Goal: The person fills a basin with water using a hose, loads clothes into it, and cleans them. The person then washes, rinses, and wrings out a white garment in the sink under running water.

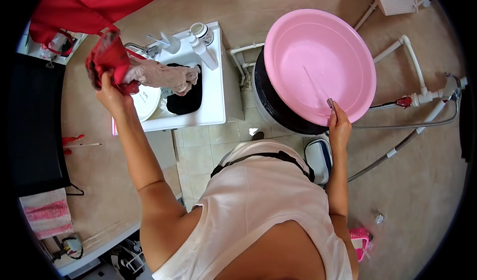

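Note:
My left hand (113,92) is closed round a bunched red cloth (110,56), raised over the left side of the white sink (216,96). From the bunch a greyish-beige cloth (161,76) stretches right above the basin, over dark cloth (186,98). On the right, my right hand (339,123) pinches a small grey piece (330,103) at the near rim of the pink basin (283,56). A thin stream crosses the basin's inside from that piece. The basin rests on a dark round tub (266,101).
A white bottle (202,52) and a cup (200,31) stand on the sink's back corner, beside the faucet (141,49). White pipes (417,63) and a grey hose (382,159) run along the right wall. Red fabric (99,4) hangs upper left.

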Action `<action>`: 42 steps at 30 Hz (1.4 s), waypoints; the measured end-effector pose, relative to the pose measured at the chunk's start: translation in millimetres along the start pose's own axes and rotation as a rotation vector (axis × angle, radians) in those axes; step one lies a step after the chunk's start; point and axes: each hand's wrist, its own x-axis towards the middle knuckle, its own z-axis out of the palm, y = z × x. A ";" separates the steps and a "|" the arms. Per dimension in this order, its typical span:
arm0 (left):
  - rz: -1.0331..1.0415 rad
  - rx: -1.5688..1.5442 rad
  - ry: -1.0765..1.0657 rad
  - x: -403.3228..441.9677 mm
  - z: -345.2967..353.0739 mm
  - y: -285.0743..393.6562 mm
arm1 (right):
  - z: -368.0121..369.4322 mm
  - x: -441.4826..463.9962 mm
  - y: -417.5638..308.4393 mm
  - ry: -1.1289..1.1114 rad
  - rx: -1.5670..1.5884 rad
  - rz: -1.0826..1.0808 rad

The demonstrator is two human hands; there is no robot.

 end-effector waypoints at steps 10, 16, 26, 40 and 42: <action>0.255 -0.345 -0.246 35.8 100.0 128.8 | -2.3 1.9 7.2 -0.019 0.018 -0.047; 0.410 -0.493 -0.420 17.8 199.8 197.0 | 3.3 -5.4 10.5 0.006 0.016 -0.095; 0.635 -0.580 -0.413 -101.2 356.5 222.3 | 6.0 -9.6 15.8 0.072 0.027 -0.054; 0.131 0.678 -1.624 -272.0 243.8 -188.0 | -9.1 -4.4 6.3 0.002 0.130 -0.034; 0.098 0.674 -1.576 -286.0 228.1 -199.5 | -3.4 2.8 7.3 0.008 0.104 -0.101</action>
